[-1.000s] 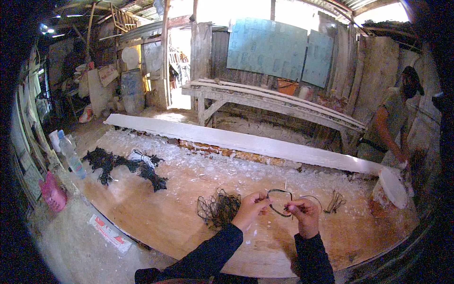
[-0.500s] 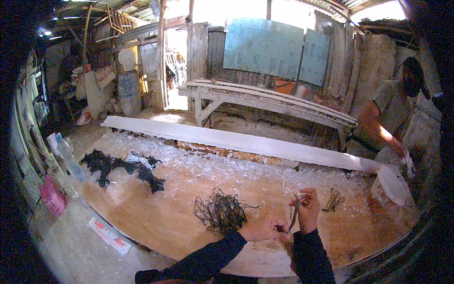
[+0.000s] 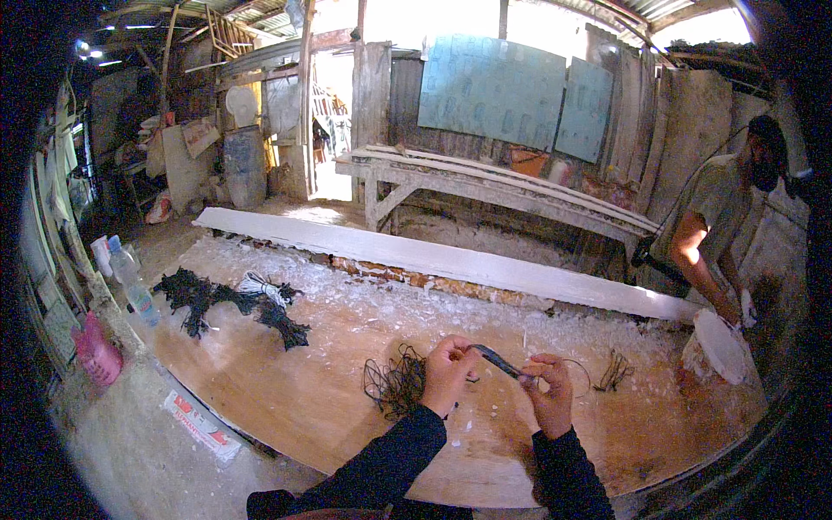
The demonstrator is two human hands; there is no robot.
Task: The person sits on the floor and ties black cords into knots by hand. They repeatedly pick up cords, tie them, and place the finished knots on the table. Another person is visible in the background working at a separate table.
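Above the wooden tabletop (image 3: 347, 433), a narrow dark strip (image 3: 497, 360), perhaps braided cord, is stretched between my two hands. My left hand (image 3: 446, 377) pinches its upper left end, and my right hand (image 3: 552, 392) grips the lower right end between thumb and fingers. A thin loose strand (image 3: 582, 366) curves out beyond the right hand. Partly behind my left hand lies a tangled heap of dark cords (image 3: 390, 386). To the right of my right hand rests a small bunch of thin brownish cords (image 3: 614, 373).
Black cord bundles (image 3: 199, 299) and a white-and-black bundle (image 3: 267, 288) lie left on the table. Whitish flakes cover its far side, along a long white board (image 3: 433, 260). A person (image 3: 719, 208) bends beside a white bucket (image 3: 718, 348). Plastic bottle (image 3: 132, 282) at left.
Both hands have risen from the tabletop, the left moving farther. The strip, nearly upright before, now slants between them. The person at right has leaned lower. The view has shifted slightly.
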